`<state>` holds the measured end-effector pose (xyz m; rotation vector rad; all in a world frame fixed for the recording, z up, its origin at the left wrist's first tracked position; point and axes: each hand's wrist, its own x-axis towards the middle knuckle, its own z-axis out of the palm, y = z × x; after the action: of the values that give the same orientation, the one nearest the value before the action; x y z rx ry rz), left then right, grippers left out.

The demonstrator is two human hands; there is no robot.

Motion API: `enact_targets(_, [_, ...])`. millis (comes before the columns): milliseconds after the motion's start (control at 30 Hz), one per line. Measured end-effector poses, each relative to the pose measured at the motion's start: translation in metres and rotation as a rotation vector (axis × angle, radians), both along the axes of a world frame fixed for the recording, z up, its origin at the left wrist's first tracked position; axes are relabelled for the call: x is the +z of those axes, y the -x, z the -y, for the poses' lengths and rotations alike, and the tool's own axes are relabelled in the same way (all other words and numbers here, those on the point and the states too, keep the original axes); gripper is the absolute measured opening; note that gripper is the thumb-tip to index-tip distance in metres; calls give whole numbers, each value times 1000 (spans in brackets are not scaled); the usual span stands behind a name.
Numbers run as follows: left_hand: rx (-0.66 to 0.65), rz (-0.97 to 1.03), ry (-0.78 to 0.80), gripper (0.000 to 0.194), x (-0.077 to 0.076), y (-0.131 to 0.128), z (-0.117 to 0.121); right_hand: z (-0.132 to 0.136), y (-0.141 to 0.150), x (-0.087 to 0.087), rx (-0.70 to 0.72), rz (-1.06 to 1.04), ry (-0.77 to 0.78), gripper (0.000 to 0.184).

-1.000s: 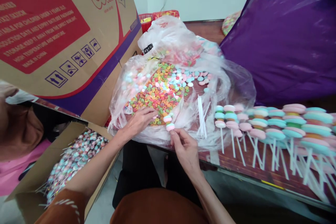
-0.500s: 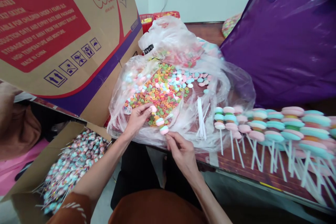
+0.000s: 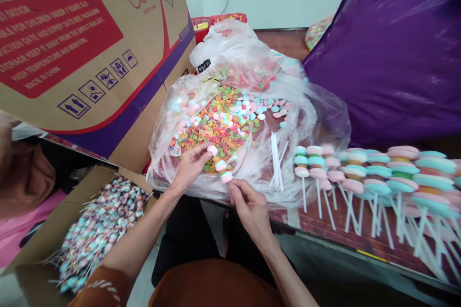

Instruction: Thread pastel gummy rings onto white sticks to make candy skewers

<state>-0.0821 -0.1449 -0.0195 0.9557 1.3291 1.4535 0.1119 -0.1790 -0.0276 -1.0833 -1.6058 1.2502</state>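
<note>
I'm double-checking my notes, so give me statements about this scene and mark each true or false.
1. The left hand holds a pink candy. True.
2. The right hand is well away from the candy stack. False: it is at the stack's lower end.
3. The loose sticks lie right of the candy rings. True.
4. The purple bag is left of the printed box. False: it is right of the box.
5. The open carton holds candies on sticks. True.
</note>
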Motion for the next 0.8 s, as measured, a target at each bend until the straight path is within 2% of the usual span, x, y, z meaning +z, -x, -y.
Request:
enact_targets(233, [74, -148, -43, 38, -6, -12, 3, 2, 2, 0, -44, 44, -19, 27])
enact_targets(400, [160, -421, -133, 26, -8, -23, 8, 1, 4, 1, -40, 53, 10, 29])
enact_targets(500, [187, -564, -168, 24, -7, -27, 12, 0, 7, 2, -41, 50, 29, 30])
enact_targets(633, [167, -644, -195, 27, -6, -28, 14, -1, 13, 3, -60, 66, 24, 30])
enact_targets(800, [74, -598, -160, 28, -10, -22, 10, -3, 15, 4, -32, 87, 22, 31])
